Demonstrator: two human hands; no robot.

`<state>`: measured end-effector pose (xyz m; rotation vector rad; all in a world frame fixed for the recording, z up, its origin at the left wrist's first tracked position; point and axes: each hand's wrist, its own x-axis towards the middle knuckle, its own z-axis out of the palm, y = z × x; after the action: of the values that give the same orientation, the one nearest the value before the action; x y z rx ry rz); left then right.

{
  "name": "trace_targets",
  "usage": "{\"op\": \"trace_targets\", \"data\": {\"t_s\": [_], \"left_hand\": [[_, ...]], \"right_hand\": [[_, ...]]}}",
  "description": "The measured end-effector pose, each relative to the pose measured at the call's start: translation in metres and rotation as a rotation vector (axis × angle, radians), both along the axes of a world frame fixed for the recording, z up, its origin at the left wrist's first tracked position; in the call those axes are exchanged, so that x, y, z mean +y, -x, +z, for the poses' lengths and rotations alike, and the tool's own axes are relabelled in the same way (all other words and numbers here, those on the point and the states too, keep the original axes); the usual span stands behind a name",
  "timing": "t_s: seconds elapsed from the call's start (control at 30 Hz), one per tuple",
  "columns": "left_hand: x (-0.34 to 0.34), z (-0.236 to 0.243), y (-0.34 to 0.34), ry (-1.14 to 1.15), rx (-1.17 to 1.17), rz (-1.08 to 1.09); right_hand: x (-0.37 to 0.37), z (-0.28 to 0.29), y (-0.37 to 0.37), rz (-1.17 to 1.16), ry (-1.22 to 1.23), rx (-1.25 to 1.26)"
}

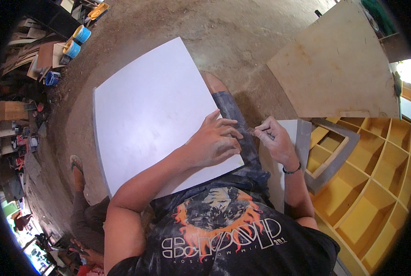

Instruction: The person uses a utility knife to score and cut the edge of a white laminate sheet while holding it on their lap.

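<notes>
Across my lap lies a large flat white panel [150, 106], smooth and bright on top. My left hand [214, 140] rests near its right edge, fingers spread and reaching past the edge over my dark shorts [237, 124]. Just right of the panel, apart from it, my right hand [276, 142] is raised with thumb and fingertips pinched together. Whatever may be between those fingertips is too small to make out. Beneath my right wrist stands a white board with a grey edge [303, 138].
A yellow compartmented wooden frame [359, 184] fills the right side. Behind it leans a large stained wooden sheet [334, 64]. Blue paint buckets [82, 34] and wood scraps [44, 55] stand at far left. Another person's sandalled foot [76, 165] is on the dirt floor [242, 27].
</notes>
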<state>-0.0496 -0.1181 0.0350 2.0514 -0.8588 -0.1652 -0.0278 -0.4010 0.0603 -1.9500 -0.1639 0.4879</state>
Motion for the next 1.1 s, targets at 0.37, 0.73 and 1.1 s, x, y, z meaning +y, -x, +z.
{"op": "trace_targets", "data": {"t_s": [0.37,0.73,1.1], "left_hand": [[0.003,-0.004,-0.006,0.048,0.13,-0.002],[0.008,-0.002,-0.01,0.052,0.114,-0.024],[0.009,-0.002,-0.006,0.046,0.055,-0.028]], "right_hand": [[0.005,0.002,-0.002,-0.01,0.034,0.002],[0.008,0.001,-0.001,-0.025,0.044,-0.039],[0.006,0.002,0.01,0.215,0.158,-0.047]]}}
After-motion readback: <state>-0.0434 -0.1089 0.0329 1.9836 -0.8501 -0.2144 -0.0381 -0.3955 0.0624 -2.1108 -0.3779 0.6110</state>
